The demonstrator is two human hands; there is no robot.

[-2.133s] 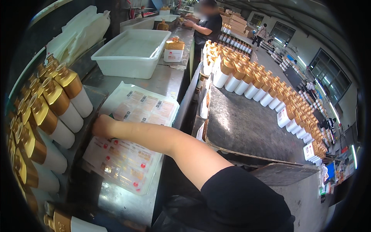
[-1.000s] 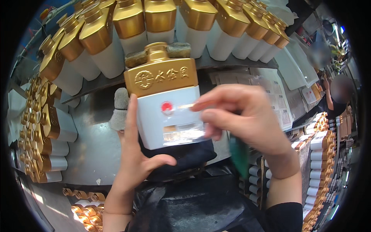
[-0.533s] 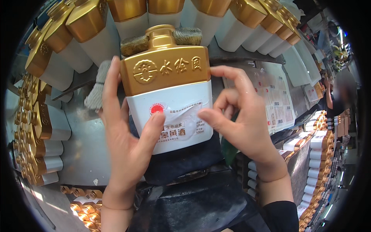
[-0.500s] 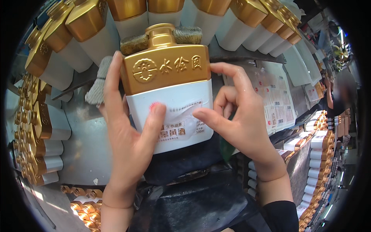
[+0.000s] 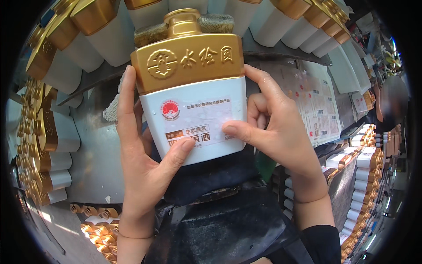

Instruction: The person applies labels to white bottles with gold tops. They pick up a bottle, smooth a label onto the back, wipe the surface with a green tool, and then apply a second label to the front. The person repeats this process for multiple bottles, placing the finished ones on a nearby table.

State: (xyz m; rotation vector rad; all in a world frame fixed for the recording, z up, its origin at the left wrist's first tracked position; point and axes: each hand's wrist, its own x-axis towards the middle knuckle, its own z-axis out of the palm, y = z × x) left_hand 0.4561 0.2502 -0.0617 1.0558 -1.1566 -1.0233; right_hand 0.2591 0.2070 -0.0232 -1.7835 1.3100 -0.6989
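Between my two hands stands a flat white bottle (image 5: 158, 114) with a gold shoulder and neck, tilted a little. A thin label (image 5: 211, 115) with a red round emblem lies on its white front, with small drops or bubbles showing on it. My left hand (image 5: 147, 160) grips the bottle's left side, its thumb pressed on the label's lower part. My right hand (image 5: 274, 127) holds the right side, thumb on the label's right edge and index finger along the gold shoulder. Behind the neck are two brush-like pads (image 5: 216, 23), partly hidden by the bottle.
Rows of gold-and-white bottles (image 5: 272, 26) line the back and the left side. At right a sheet of labels (image 5: 323, 114) lies on the grey metal table (image 5: 92, 163), beside a translucent bin (image 5: 340, 70). More bottles (image 5: 362, 185) stand lower right. Another person (image 5: 391, 103) is at far right.
My left thumb has slid down the label, uncovering the red emblem. The wrinkled label now looks flatter. Bottle and hands sit slightly higher in the picture.
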